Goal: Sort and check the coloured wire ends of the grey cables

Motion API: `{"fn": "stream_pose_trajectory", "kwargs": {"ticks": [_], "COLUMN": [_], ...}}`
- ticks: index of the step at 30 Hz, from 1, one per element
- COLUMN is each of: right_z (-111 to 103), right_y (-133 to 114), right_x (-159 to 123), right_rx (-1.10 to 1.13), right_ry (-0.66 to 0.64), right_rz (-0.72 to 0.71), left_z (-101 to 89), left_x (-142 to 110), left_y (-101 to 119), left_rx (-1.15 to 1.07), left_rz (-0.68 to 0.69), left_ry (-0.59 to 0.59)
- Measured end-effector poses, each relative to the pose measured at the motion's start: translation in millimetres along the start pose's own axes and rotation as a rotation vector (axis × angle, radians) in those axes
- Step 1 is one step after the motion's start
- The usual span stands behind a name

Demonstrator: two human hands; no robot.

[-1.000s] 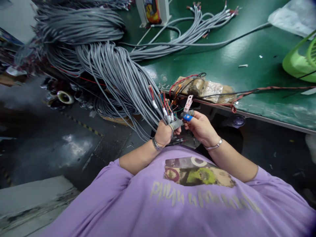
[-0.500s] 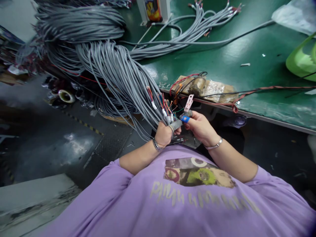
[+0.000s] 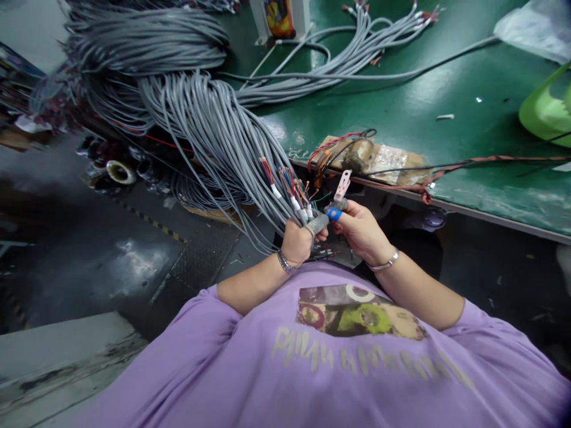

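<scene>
**Both hands closed at the wire ends, just off the table's near edge**

Left hand [image 3: 297, 242]: closed round the end of the grey cables [image 3: 223, 125], grey wrap on the thumb. Coloured wires [image 3: 292, 187] and white sleeves [image 3: 295, 204] stick up past the grip.

Right hand [image 3: 366, 232]: thumb and fingers pinched, blue wrap on the thumb. Pink clip [image 3: 342, 185] is in the pinch, tilted up toward the table edge. Can't tell if a wire is in there too. Fingertips of both hands nearly meet.

Cables drape over the table's [image 3: 464, 125] near edge on the left side, down to the left hand. Wood block [image 3: 408, 166] lies along the near edge, just beyond the clip, so tight on that side. Red and black leads run from it toward the right edge.

Second cable bunch [image 3: 307, 86] lies toward the far edge. Green basket [image 3: 546, 110] at right, plastic bag [image 3: 535, 30] at the far right. Widest bare stretch: between bunch, block and basket. Dark floor gap below the near edge, right of the right hand.
</scene>
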State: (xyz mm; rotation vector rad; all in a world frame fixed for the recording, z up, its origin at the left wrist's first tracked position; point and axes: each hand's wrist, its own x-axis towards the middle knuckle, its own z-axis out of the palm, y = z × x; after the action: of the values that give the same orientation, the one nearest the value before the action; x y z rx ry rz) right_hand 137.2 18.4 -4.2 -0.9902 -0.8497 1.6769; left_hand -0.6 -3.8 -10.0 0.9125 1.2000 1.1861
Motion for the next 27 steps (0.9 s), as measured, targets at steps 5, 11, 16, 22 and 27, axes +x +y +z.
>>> {"fn": "stream_pose_trajectory", "kwargs": {"ticks": [5,11,16,22,27], "right_z": [1,2,2,2,11], "right_y": [3,0,-1,2,-1], "right_x": [-1,1,0,-3,-2], "right_rx": [0.059,0.064,0.057,0.106,0.150], "right_ry": [0.018,-0.010,0.014,0.057,0.071], "right_rz": [0.037,0.044,0.033,0.074,0.036], "left_z": [0.3,0.1,0.3,4.0,4.3], "left_x": [0,0,0,2,1], "left_y": [2,0,-1,6,6], "left_rx": [-0.017,0.025,-0.019,-0.042,0.032], "left_rz": [0.004,-0.003,-0.009,-0.024,-0.055], "left_ry": [0.042,0.021,0.039,0.115,-0.015]}}
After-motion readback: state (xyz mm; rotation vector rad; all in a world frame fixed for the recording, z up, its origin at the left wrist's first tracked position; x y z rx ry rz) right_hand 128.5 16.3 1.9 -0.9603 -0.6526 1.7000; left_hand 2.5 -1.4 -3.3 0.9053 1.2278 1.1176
